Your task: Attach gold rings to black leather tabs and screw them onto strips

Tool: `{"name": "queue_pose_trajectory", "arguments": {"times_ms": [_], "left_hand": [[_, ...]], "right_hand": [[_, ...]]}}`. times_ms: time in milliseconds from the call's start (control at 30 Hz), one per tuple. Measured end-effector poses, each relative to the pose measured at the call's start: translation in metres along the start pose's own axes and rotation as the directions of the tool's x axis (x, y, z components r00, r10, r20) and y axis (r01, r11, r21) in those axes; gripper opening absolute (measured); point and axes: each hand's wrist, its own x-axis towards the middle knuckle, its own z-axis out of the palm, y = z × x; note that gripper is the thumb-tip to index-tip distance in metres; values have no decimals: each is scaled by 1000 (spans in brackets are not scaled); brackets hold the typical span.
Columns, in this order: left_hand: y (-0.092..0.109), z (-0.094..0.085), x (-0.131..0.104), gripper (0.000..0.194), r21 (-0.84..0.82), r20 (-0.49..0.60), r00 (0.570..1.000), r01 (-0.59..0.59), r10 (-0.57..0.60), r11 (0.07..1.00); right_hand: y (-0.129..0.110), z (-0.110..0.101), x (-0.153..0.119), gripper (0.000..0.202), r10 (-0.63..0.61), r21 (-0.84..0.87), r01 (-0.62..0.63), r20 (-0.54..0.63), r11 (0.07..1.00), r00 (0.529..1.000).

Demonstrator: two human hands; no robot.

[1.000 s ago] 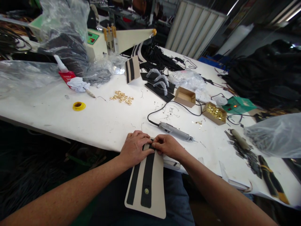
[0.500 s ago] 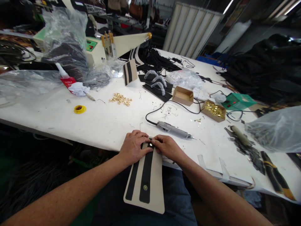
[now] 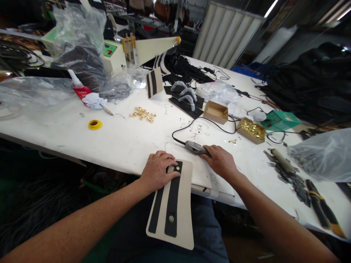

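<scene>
My left hand (image 3: 159, 168) holds down a beige panel (image 3: 185, 204) at the table's front edge, fingers and thumb pressed on its upper end. Two black strips run along the panel. The wider strip (image 3: 172, 199) carries a round metal stud (image 3: 171, 218) near its lower end and another stud (image 3: 178, 168) beside my left fingertips. The panel's lower part hangs over my lap. To the right, my right hand (image 3: 221, 160) is closed around a grey corded electric screwdriver (image 3: 194, 147) lying on the table; its tip is hidden by the hand.
Gold metal pieces (image 3: 142, 114) lie in a pile beyond my left hand. A yellow cap (image 3: 95, 125) sits left of them. Further right stand a cardboard box (image 3: 215, 112) and a box of gold pieces (image 3: 251, 130). Pliers (image 3: 325, 208) lie far right. The screwdriver's cord (image 3: 189, 124) loops behind it.
My right hand has left the panel's upper end, moved right and closed on the electric screwdriver. The left hand stays on the panel. The view has shifted slightly.
</scene>
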Motion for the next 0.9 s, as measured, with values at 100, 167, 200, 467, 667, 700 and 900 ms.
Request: {"name": "queue_pose_trajectory", "arguments": {"times_ms": [100, 167, 200, 467, 667, 700, 900], "left_hand": [[0, 0, 0, 26, 0, -1, 1000, -2, 2, 1000], [-1, 0, -1, 27, 7, -1, 1000, -7, 7, 1000], [0, 0, -1, 27, 10, -1, 1000, -10, 10, 1000], [2, -1, 0, 28, 35, -7, 1000, -16, 16, 999], [2, -1, 1, 28, 22, 11, 1000, 12, -12, 1000], [2, -1, 2, 28, 21, 16, 1000, 14, -14, 1000], [3, -3, 3, 28, 13, 25, 999, 21, -21, 1000]], "right_hand": [[-13, -13, -8, 36, 90, 411, -80, -6, 908, 996], [-33, -23, -15, 38, 139, 770, -111, 29, 629, 990], [-45, -27, -17, 38, 141, 891, -99, 40, 444, 989], [-139, -23, -11, 33, 348, 986, 167, -160, 10, 924], [-143, -6, -8, 37, 319, 948, 247, -302, 202, 898], [-143, -4, -8, 36, 309, 942, 262, -318, 211, 896], [-142, 2, -7, 35, 296, 934, 278, -338, 226, 894]]}}
